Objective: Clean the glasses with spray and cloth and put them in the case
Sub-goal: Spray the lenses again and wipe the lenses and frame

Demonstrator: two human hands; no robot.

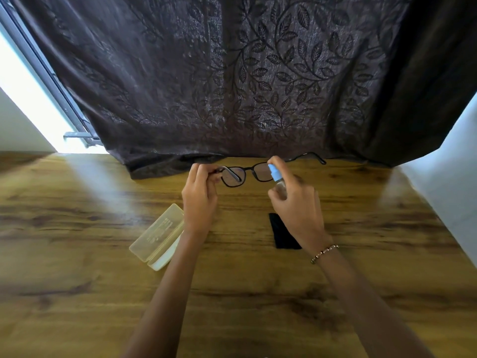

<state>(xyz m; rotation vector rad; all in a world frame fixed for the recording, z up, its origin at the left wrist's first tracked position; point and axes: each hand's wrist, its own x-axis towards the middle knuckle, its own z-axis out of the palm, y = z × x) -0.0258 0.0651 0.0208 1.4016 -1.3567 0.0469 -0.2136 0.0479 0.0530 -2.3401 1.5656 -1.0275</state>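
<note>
Both hands work above the table's [77, 254] far edge: left hand [200, 200] pinches the glasses [246, 173] at their left hinge, frame running left-right; right hand [296, 205] grips the spray bottle [277, 179], nozzle just beside the right lens.

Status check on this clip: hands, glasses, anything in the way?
Left hand pinches black-framed glasses at one corner. Right hand grips blue-capped clear spray bottle at a lens. Black cloth lies nearby; nothing blocking.
</note>
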